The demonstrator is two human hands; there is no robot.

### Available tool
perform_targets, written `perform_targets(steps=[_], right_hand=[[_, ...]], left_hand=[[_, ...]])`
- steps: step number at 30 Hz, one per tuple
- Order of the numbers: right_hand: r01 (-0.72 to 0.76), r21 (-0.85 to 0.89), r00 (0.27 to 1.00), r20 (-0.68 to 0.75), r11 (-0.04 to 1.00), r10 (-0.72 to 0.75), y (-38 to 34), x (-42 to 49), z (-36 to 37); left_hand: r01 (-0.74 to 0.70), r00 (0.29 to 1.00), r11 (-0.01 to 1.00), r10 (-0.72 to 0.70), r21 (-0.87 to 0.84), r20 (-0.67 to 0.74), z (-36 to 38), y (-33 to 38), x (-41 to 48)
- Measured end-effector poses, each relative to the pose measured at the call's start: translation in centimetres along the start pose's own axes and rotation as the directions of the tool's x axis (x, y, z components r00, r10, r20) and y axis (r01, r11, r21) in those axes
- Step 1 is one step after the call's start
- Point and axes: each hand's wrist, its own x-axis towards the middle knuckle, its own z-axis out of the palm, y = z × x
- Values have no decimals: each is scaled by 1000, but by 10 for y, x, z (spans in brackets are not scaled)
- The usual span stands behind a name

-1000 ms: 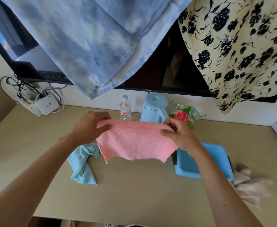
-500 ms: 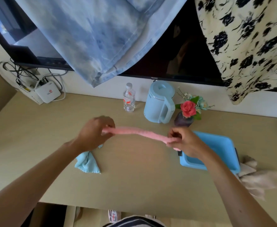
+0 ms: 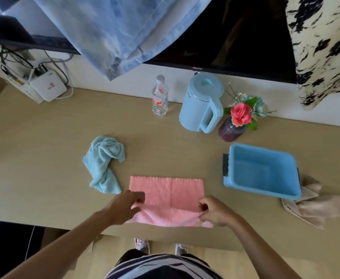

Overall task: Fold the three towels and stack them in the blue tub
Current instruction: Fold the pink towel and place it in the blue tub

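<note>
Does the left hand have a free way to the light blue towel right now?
Probably yes. The light blue towel lies crumpled on the table just beyond the left hand, with nothing between them; the hand must first release the pink towel it pinches.

Reaching forward and down with both bare forearms, angled inward. Pinching the pink towel (image 3: pixel 166 193) at its left side with the left hand (image 3: pixel 124 207), at its right side with the right hand (image 3: pixel 215 212), fingers curled, knuckles up.

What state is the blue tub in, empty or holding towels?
Empty: the blue tub shows only its bare floor. The pink towel, teal towel and beige towel all lie outside it on the table.
</note>
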Motion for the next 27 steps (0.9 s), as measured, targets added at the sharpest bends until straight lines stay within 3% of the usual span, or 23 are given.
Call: perform_targets(steps=[8, 13, 21, 24, 27], right_hand=[[-36, 198, 958, -272, 980, 90, 0, 33, -18], [-41, 301, 930, -338, 953, 147, 6, 58, -16], [-50, 329, 860, -466, 943, 208, 21, 83, 0], [-71, 201, 770, -611, 977, 182, 21, 83, 5], [-4, -117, 717, -692, 993, -79, 16, 76, 18]], left_hand=[[158, 964, 975, -186, -155, -188, -3, -11, 35], [204, 932, 948, -264, -243, -247, 3, -13, 49], [288, 895, 922, -355, -259, -270, 14, -25, 58], [297, 866, 949, -313, -102, -389, 19, -24, 54], [207, 903, 976, -163, 70, -397, 29, -7, 48]])
